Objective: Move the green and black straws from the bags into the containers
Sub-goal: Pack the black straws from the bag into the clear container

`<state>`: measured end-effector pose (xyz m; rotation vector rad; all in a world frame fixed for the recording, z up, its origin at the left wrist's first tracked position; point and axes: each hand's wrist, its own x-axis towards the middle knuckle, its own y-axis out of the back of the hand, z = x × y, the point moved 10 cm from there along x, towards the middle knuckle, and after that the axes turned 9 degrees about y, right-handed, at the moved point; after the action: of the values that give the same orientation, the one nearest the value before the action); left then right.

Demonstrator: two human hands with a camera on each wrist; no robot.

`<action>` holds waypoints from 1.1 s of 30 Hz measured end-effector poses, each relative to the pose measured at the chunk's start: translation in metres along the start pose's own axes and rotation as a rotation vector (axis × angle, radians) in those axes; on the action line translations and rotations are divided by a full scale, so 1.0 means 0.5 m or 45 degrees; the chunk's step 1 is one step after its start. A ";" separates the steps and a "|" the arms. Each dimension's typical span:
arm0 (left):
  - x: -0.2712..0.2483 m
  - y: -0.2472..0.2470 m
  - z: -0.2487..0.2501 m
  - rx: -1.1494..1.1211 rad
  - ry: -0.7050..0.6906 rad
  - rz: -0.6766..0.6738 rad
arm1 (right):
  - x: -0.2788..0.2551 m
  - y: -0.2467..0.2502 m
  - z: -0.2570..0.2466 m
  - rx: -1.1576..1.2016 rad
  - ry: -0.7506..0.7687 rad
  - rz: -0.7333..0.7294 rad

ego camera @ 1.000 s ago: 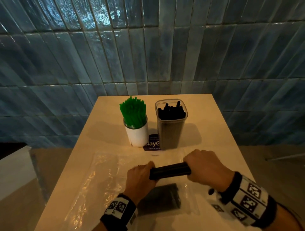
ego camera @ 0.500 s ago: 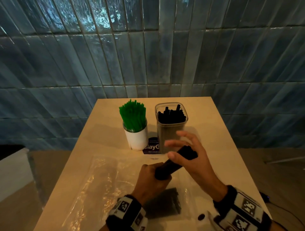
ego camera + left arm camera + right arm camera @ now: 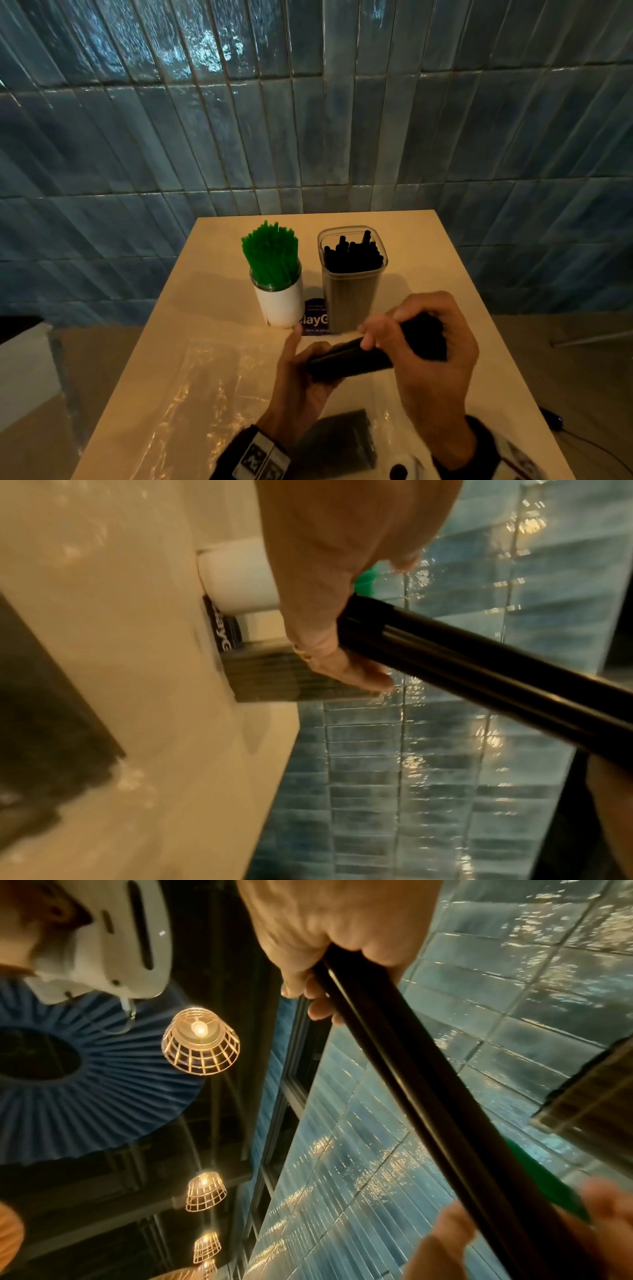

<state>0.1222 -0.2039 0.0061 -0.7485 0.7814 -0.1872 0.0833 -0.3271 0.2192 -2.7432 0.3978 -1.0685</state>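
Both hands, left hand (image 3: 301, 380) and right hand (image 3: 431, 359), gripping black straw bundle (image 3: 352, 361), clear container (image 3: 351, 274) just beyond, white cup (image 3: 279, 301) beside

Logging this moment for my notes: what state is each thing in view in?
black straw bundle: off the table, held by both hands
left hand: grips one end
right hand: grips the other end
clear container: upright, open, partly filled with black straws
white container: upright, full of green straws
plastic bag: flat, black straws left inside

Café or bar, blue glazed wall tiles (image 3: 308, 137), wire-cage pendant lamps (image 3: 200, 1041), straw containers (image 3: 351, 277)
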 end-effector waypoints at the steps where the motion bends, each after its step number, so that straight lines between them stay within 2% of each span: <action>1: 0.001 -0.016 -0.003 -0.027 0.010 -0.029 | -0.008 -0.005 -0.007 0.001 0.036 0.017; 4: -0.011 -0.067 0.008 0.087 -0.067 -0.065 | -0.022 -0.010 0.026 0.063 -0.108 0.071; 6: -0.009 -0.093 0.036 0.388 -0.155 -0.003 | -0.017 -0.002 0.040 -0.010 -0.139 0.086; 9: -0.022 -0.142 0.145 1.021 -0.576 0.147 | 0.007 0.028 0.045 0.057 -0.080 0.147; 12: -0.040 -0.225 0.244 1.515 -0.992 0.191 | 0.024 0.071 0.058 0.037 -0.054 0.186; 14: -0.032 -0.296 0.278 1.868 -1.175 0.205 | 0.023 0.094 0.075 -0.001 -0.076 0.212; 16: 0.021 -0.343 0.279 2.242 -1.151 0.176 | 0.020 0.111 0.093 -0.034 -0.114 0.247; 19: 0.121 -0.360 0.238 2.818 -0.909 0.102 | 0.017 0.124 0.118 -0.005 -0.178 0.270; 21: 0.166 -0.347 0.219 3.025 -0.768 0.075 | 0.022 0.131 0.119 -0.064 -0.138 0.247; 24: 0.192 -0.327 0.205 3.127 -0.742 0.115 | 0.024 0.150 0.128 -0.056 -0.135 0.253; 29: 0.155 -0.321 0.198 2.973 -0.947 0.202 | 0.056 0.193 0.113 -0.027 -0.070 0.323; 31: 0.128 -0.320 0.200 2.791 -1.086 0.171 | 0.093 0.198 0.088 0.014 0.020 0.318; 33: 0.092 -0.323 0.195 2.676 -1.327 0.131 | 0.141 0.198 0.054 0.065 0.144 0.298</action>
<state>0.2406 -0.2883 0.1344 1.1790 -0.5726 -0.3477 0.1334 -0.4412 0.2194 -2.5222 0.6786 -1.1558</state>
